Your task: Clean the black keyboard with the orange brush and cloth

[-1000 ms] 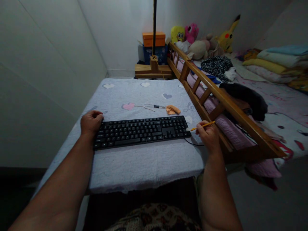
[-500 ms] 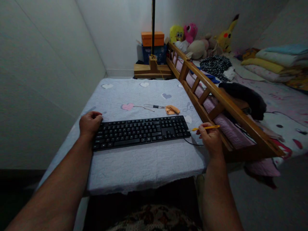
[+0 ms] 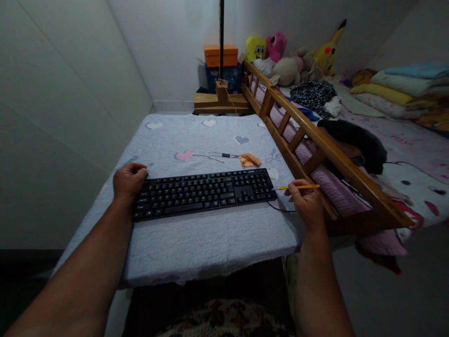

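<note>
A black keyboard lies across the cloth-covered table, slightly tilted so its right end is farther back. My left hand is closed with curled fingers at the keyboard's left end, gripping its far corner. In my right hand is a slim yellow-handled brush, pinched between thumb and fingers. Its pale tip reaches the right edge of the number keys; whether it touches them I cannot tell. Behind the keyboard lie a thin two-pronged metal wire tool with a dark band and a crumpled orange cloth.
A wooden bed rail runs along the table's right side, beside a bed with plush toys and folded bedding. A black cable leads right from beneath the keyboard. Boxes and a dark pole stand behind the table.
The view has shifted very slightly, moving everything a little to the left. Both hands, the keyboard and the brush keep almost the same positions relative to each other.
</note>
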{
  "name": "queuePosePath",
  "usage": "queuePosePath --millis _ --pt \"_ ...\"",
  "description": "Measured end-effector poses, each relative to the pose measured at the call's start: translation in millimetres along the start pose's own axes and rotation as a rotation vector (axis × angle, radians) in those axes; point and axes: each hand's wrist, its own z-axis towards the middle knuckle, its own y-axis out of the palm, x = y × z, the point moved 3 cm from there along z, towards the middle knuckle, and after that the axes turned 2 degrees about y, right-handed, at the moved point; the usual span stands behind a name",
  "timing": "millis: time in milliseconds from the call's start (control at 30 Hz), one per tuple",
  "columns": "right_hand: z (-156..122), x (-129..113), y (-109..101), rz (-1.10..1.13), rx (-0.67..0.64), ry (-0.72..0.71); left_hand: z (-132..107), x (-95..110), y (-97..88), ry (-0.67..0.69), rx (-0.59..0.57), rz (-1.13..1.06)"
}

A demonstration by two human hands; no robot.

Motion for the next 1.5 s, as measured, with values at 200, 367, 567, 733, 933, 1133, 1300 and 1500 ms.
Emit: queuePosePath --millis 200,367,567,733,933,1133,1300,1500 --pt "-1 6 -3 -0.05 -0.062 -0.001 -2 4 -1.6 -0.007 -0.006 -0.005" --pt "0 5 -7 -0.021 0.015 0.01 -2 3 -1.7 0.008 -0.001 -0.006" --pt "8 0 11 0.066 0.003 -0.004 2 -4 1.8 -0.005 -0.003 -0.009" --pt "26 4 22 0.069 -0.006 -0.013 2 -8 2.0 0.0 -0.002 -0.018" --pt "39 0 37 0.032 -0.035 -0.064 1 -3 1.0 -0.012 -0.001 -0.019" --pt "32 2 30 -0.079 -0.056 -0.047 1 -4 0.0 -0.002 0.008 -0.011" --pt "23 1 14 -0.138 -0.076 -0.021 4 -9 2.6 0.004 0.013 -0.018" --pt "11 -12 -1 -0.204 -0.121 -0.029 4 -7 2.2 0.003 0.014 -0.014"
